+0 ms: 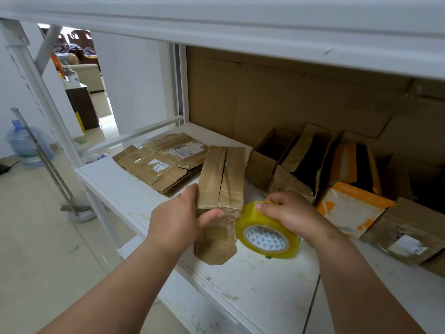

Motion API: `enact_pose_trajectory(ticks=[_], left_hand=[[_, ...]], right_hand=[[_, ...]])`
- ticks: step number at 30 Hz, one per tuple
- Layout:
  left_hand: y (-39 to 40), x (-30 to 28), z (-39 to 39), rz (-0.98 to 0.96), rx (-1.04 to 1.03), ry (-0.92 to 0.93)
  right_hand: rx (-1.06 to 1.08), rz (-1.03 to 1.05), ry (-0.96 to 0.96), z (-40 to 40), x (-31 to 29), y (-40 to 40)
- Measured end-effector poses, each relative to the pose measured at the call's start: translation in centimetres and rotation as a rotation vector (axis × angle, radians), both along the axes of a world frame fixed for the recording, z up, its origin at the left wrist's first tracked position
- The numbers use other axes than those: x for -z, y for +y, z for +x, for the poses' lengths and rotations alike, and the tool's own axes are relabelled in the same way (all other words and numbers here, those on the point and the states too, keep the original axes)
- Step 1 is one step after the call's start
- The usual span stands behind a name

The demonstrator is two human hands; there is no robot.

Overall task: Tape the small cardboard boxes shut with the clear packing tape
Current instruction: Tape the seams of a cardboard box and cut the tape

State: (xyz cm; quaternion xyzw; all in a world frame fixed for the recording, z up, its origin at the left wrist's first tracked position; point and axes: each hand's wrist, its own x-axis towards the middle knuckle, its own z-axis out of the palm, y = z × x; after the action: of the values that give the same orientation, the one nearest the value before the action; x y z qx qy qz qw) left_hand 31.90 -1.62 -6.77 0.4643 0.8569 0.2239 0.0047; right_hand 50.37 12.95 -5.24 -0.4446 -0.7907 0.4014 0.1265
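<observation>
A small brown cardboard box [222, 179] stands on the white shelf [265, 285], its two top flaps folded together with a seam down the middle. My left hand [180, 218] grips the box's near left corner, thumb across its front edge. A roll of clear yellowish packing tape [267, 231] stands on edge just right of the box. My right hand [289, 210] holds the roll from above, thumb on its outer face near the box.
Flattened cardboard boxes [163, 162] lie at the back left of the shelf. Open brown boxes [289, 160] and orange-and-white boxes [351, 206] crowd the right side. A cardboard sheet lines the back. An upper shelf [265, 39] hangs overhead. A water jug [24, 143] stands on the floor.
</observation>
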Motion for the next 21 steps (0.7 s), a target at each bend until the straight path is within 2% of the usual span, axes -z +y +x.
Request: enact_pose_trajectory(ticks=[4,6,9,15,19,21], left_hand=[[0.2,0.0,0.2,-0.011,0.0,0.075],[0.6,-0.3,0.8,-0.024,-0.028,0.053],[1.3,-0.2,1.7,-0.01,-0.073,-0.069],[1.6,1.0,2.4,0.158,-0.126,-0.212],[1.1,2.2,2.9,0.416,-0.192,-0.503],[1.0,2.7,3.1,0.466,-0.223,-0.598]], right_hand=[[0.015,0.016,-0.013,0.0,0.1,-0.1],[0.015,0.014,-0.009,0.0,0.1,-0.1],[0.007,0.012,0.011,-0.1,-0.1,-0.5],[-0.001,0.045,0.008,-0.3,-0.4,-1.2],[0.005,0.028,0.035,-0.1,-0.5,-1.6],[-0.004,0.048,0.028,0.1,-0.5,-1.7]])
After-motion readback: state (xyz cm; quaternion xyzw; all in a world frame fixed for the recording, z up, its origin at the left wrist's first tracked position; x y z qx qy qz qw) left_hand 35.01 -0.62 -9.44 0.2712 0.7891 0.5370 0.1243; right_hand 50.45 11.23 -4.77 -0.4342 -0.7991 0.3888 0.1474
